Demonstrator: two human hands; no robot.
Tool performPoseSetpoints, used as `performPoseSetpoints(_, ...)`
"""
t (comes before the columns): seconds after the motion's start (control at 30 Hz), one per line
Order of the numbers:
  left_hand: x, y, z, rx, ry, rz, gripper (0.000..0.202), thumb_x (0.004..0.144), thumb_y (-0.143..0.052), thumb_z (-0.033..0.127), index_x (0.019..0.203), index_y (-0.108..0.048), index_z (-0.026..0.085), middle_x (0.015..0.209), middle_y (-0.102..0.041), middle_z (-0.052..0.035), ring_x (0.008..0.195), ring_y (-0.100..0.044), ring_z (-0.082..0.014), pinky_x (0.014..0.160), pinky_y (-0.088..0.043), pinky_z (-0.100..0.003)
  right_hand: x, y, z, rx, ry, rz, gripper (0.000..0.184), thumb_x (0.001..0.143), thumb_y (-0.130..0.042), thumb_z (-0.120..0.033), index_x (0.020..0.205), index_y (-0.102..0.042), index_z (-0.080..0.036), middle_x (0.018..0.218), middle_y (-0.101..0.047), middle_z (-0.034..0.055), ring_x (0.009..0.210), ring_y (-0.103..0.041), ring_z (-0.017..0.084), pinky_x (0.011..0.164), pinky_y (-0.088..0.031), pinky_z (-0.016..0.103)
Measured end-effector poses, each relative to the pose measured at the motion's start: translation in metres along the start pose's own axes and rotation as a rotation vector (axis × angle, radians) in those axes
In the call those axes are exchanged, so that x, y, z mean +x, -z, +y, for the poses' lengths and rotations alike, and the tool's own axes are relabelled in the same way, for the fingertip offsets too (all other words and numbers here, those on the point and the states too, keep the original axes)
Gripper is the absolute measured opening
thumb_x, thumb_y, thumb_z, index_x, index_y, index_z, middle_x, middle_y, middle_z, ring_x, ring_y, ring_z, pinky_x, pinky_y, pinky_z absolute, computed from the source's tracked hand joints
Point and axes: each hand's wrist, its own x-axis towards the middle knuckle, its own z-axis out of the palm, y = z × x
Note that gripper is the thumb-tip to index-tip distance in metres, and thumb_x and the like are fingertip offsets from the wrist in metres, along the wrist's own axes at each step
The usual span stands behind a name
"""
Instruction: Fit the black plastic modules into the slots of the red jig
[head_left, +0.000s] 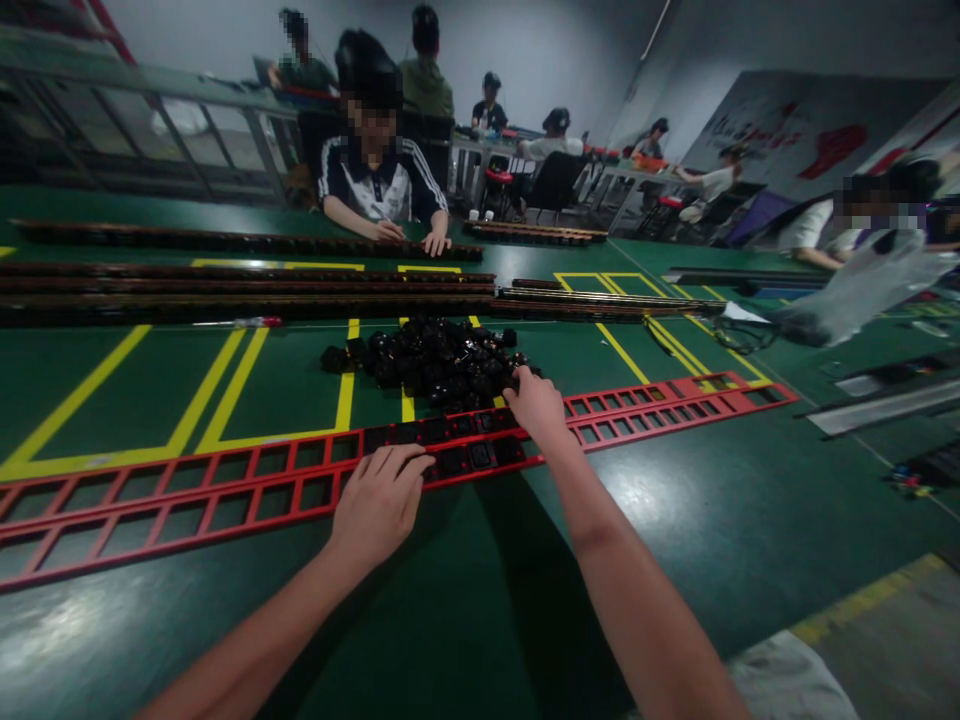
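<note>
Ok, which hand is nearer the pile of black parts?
Right. The right hand is at the right edge of the pile of black parts; the left hand is over the red frames, farther away.

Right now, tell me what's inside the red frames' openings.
Black parts fill several middle openings of the red frames; others leftward show green tabletop. The left hand and right hand cover some stretches, so what lies beneath cannot be seen.
</note>
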Motion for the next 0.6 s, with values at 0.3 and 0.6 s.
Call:
performPoseSetpoints(0.3, -0.002, -0.004, -0.001, -0.051, 0.049, 0.104, 0.034, 0.098, -0.050, 0.023, 0.132, -0.055, 0.021, 0.129, -0.063, -0.0106, 0.115, -0.061, -0.0256, 0.097, -0.053, -0.043, -0.033, 0.004, -0.005, 0.420, 0.186, 0.352, 0.026, 0.100, -0.049, -0.031, 0.118, -0.065, -0.021, 0.121, -0.070, 0.0104, 0.116, -0.059, 0.028, 0.105, -0.040, 0.049)
performPoseSetpoints(0.6, -0.007, -0.008, -0.013, -0.190, -0.020, 0.252, 0.045, 0.097, -0.055, 0.025, 0.141, -0.044, 0.023, 0.126, -0.061, -0.0108, 0.118, -0.062, -0.0229, 0.099, -0.056, -0.037, -0.122, -0.018, -0.077, 1.005, 0.590, 0.116, 0.024, 0.101, -0.051, -0.037, 0.114, -0.065, -0.022, 0.116, -0.067, 0.0090, 0.113, -0.065, 0.019, 0.100, -0.055, 0.032)
